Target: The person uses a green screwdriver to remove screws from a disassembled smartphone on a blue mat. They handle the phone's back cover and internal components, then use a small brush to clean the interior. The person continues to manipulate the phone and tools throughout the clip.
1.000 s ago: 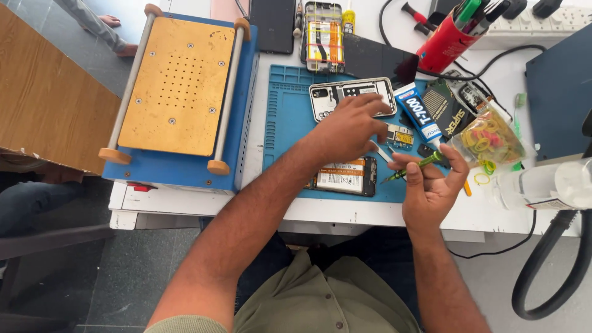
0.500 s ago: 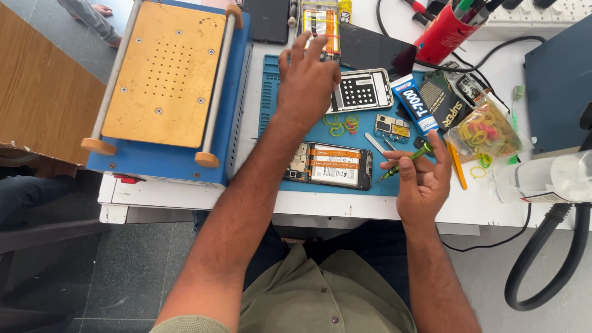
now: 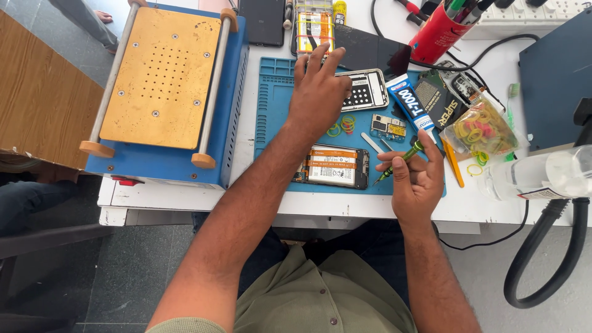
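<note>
Left hand [image 3: 317, 92] now stretched to the far edge of the blue mat [image 3: 271, 105], fingers spread and open, holding nothing, moved up and away from the opened phone [image 3: 333, 166] over half a second, hovering by the phone frame [image 3: 364, 89] just to its right. Right hand [image 3: 416, 179] unchanged, closed around the green screwdriver [image 3: 401, 159], tip angled down-left toward the near phone. Opened phone left uncovered at the near edge of the surface [image 3: 185, 197], well apart from the left hand.
</note>
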A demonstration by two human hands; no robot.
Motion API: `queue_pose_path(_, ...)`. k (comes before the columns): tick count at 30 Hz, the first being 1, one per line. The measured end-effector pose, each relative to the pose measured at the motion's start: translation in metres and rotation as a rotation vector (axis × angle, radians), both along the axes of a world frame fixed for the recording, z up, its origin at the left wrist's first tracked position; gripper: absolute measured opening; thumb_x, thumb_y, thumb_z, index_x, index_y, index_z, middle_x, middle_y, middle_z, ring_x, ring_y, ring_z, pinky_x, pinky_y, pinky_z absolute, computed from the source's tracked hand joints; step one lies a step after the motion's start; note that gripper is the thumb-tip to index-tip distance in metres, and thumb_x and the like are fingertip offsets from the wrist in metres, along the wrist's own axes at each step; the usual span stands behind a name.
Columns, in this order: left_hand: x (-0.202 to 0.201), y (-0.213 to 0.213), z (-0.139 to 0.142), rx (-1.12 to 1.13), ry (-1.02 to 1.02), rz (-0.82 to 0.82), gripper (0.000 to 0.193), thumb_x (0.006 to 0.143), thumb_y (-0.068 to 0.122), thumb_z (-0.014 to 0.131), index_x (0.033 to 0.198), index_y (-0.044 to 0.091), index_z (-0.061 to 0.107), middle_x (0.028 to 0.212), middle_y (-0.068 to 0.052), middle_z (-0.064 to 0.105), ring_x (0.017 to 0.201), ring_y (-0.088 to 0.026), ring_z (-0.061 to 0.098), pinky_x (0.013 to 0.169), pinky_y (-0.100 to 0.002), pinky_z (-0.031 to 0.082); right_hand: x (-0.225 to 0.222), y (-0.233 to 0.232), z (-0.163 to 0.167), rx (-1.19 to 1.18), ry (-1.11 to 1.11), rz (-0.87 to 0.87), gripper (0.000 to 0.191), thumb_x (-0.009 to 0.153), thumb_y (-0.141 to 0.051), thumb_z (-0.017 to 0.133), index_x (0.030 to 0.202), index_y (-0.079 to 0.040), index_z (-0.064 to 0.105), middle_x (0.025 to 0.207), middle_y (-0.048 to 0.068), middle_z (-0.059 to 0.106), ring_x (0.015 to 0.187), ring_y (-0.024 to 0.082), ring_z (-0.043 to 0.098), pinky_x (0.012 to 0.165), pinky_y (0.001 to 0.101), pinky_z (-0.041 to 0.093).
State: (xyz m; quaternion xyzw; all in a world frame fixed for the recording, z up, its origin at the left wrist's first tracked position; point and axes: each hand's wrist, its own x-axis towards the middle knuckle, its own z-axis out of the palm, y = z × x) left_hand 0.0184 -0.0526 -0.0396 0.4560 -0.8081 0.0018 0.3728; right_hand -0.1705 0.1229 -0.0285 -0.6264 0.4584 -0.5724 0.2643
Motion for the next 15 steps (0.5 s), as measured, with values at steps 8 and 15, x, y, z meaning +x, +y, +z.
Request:
queue_pose_path(8, -0.0087, -0.0054, 0.0032, 0.032, -0.115, 0.011, 0.006, 0.086, 0.012, 0.077, 0.087, 0.010, 0.083, 0.146, -0.011, 0.054, 0.146, -0.033, 0.035, 0.119, -0.061, 0.023, -0.0034, 0.0018, -0.0087, -0.091, 0.029, -0.029, 0.044, 0.119, -0.005, 0.052, 0.154, -0.009, 0.024, 0.114, 0.024, 0.073, 0.097, 0.023, 0.075, 0.092, 0.0326, 0.061)
queue_pose_path(15, -0.0072, -0.0004, 0.0092, -0.084, 0.050, -0.008, 0.019, 0.095, 0.012, 0.068, 0.111, 0.002, 0.073, 0.133, -0.016, 0.057, 0.138, -0.032, 0.041, 0.115, -0.055, 0.029, -0.0012, 0.0032, -0.0064, -0.197, 0.011, -0.056, 0.045, 0.123, -0.006, 0.052, 0.151, -0.015, 0.018, 0.108, 0.021, 0.074, 0.100, 0.024, 0.075, 0.097, 0.0347, 0.062)
